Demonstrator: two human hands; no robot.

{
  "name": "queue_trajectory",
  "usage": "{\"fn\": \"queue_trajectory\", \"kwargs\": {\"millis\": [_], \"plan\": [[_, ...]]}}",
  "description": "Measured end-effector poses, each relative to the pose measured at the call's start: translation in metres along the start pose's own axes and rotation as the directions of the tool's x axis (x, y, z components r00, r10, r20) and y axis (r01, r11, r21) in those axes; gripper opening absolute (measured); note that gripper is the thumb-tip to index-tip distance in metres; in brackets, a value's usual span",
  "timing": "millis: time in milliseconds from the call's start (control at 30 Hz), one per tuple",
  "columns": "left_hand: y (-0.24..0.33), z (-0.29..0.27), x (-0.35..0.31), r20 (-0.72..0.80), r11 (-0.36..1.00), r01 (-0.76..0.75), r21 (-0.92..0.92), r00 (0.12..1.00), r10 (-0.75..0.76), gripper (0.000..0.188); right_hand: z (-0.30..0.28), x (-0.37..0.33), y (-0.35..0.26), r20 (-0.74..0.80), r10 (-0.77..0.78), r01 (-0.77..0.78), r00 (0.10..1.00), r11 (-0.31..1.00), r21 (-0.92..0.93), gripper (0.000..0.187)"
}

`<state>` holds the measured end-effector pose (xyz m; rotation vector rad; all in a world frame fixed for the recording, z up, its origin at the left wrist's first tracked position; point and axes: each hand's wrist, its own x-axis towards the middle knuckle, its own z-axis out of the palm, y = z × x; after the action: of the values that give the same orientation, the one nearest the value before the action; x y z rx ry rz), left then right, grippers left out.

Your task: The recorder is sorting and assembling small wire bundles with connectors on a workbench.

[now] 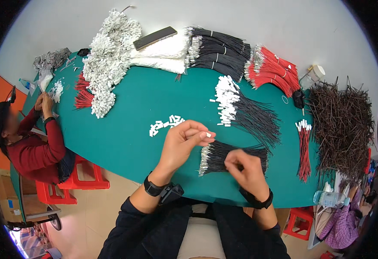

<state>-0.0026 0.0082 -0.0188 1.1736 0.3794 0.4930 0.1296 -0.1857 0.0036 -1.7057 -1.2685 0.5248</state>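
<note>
1. While pinching the white sleeve in the left hand, expect lightness and firmness; hold its sides.
2. Note right hand curled narrowly over black wires; cannot tell whether gripping any.

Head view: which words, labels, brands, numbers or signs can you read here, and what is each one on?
None can be read.
Small white piece in the left hand: no lettering visible.
Clear bottle at lower right: any print is too small and blurred.
Cardboard box at lower left: blue patch, nothing legible.
White bags at the back: no readable print.
</note>
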Motion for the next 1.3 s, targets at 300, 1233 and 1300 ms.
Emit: {"fn": "queue_trajectory", "kwargs": {"millis": [300,1233,1300], "plan": [[0.008,0.011,-0.01,0.042,1.0,0.012,0.022,0.999,-0.013,0.014,0.006,0.018,-0.023,-0.359,-0.016,0.02,0.933,1.0,0.008,0.008],[0.011,0.015,-0.017,-0.039,1.0,-0.015,0.023,0.999,0.016,0.014,0.001,0.021,-0.02,-0.405,-0.216,0.144,0.888,0.969,-0.201,0.018],[0.011,0.016,-0.016,-0.035,0.999,-0.041,0.023,0.999,0.041,0.015,0.0,0.021,-0.02,-0.403,-0.221,0.146,0.888,0.967,-0.208,0.019]]}}
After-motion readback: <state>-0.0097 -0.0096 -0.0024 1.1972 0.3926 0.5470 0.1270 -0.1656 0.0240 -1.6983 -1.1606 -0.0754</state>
